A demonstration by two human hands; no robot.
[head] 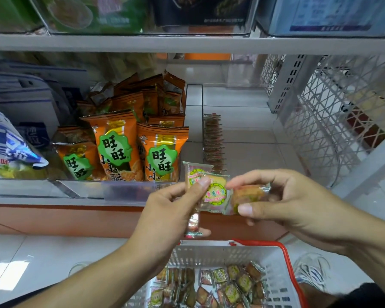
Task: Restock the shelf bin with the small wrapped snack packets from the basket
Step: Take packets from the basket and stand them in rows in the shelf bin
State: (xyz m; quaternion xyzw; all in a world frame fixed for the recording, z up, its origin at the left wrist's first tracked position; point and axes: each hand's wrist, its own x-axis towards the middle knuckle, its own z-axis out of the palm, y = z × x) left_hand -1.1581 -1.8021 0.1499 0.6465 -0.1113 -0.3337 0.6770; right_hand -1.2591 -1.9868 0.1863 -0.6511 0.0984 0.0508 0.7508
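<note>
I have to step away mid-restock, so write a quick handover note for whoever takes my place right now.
Left hand pinches small wrapped packets; right hand grips more packets, both held in front of the shelf.
Clear bin right of the orange bags holds one row of packets, mostly unfilled.
White basket below holds many packets.
Left: place the held ones, then keep refilling.

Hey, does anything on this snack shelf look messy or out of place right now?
Mostly tidy. The orange snack bags are a bit untidy: the front ones stand upright, but those behind lean and pile at odd angles. The clear bin beside them holds only one thin row of small packets against its left wall. Nothing looks spilled or torn.
</note>
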